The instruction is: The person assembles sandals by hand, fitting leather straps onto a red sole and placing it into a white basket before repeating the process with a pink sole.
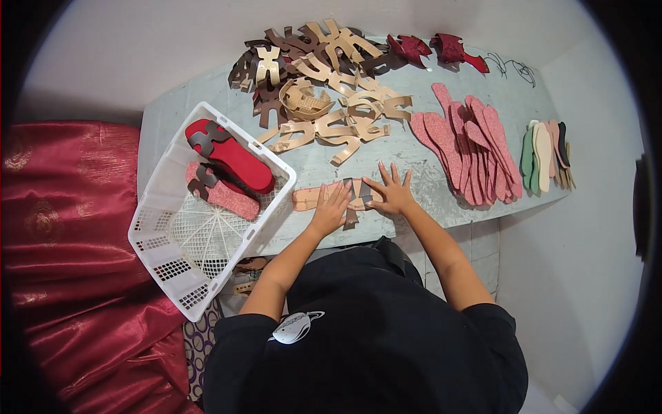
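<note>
A sandal sole, tan with a pinkish edge, lies flat near the front edge of the table. Dark brown strap pieces cross its right part, one end sticking out toward me. My left hand rests flat on the middle of the sole with its fingers stretched out. On the right end, my right hand presses down with fingers spread, touching the folded strap. Both palms face down and neither hand grips anything. The parts of sole and strap beneath my hands are hidden.
A white plastic crate at the left holds a red sandal and a pink one. Tan and brown strap cutouts are heaped at the back. Pink soles and coloured soles lie right, below dark red pieces.
</note>
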Action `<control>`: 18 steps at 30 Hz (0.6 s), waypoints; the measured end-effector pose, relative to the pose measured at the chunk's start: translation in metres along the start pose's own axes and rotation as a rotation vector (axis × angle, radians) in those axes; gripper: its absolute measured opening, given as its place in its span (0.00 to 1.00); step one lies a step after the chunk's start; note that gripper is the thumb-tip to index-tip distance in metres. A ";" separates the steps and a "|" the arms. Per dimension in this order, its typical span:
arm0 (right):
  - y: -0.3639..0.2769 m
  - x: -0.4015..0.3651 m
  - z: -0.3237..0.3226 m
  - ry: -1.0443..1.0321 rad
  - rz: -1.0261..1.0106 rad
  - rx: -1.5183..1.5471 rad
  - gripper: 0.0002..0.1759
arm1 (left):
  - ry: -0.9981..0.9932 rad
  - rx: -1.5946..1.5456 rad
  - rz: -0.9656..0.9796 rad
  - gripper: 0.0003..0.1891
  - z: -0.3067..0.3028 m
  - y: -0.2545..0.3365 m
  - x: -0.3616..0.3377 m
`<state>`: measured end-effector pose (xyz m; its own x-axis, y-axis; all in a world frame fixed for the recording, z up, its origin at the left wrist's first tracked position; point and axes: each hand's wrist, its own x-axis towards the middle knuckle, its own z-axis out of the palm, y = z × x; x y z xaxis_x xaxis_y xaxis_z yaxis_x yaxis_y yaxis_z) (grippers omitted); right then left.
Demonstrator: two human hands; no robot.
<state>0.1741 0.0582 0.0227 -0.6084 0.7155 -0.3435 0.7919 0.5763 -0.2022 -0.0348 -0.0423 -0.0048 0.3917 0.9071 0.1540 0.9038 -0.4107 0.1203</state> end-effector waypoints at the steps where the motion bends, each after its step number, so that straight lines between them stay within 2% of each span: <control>1: 0.000 0.000 -0.001 0.001 0.000 -0.004 0.41 | 0.004 -0.001 -0.001 0.33 0.000 0.000 0.002; 6: -0.001 -0.001 -0.001 -0.007 0.010 -0.002 0.41 | 0.157 -0.245 0.016 0.26 0.006 -0.002 0.006; 7: -0.001 -0.001 0.000 -0.006 0.010 -0.002 0.41 | 0.158 -0.245 0.016 0.26 0.007 -0.002 0.007; 9: 0.000 -0.001 0.001 0.016 -0.006 0.016 0.42 | 0.200 -0.439 -0.037 0.24 0.007 -0.002 0.008; 13: 0.000 0.000 0.001 0.027 -0.011 0.024 0.42 | 0.199 -0.513 -0.073 0.23 0.001 0.001 0.008; 16: 0.001 0.000 0.000 0.008 -0.003 0.025 0.42 | 0.230 -0.566 -0.144 0.22 -0.001 0.008 0.008; 18: 0.000 0.000 0.001 0.020 -0.005 0.027 0.42 | 0.257 -0.691 -0.261 0.19 0.000 0.009 0.008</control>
<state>0.1746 0.0580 0.0218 -0.6129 0.7206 -0.3242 0.7899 0.5692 -0.2283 -0.0237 -0.0385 -0.0029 0.0531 0.9671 0.2488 0.6159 -0.2278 0.7542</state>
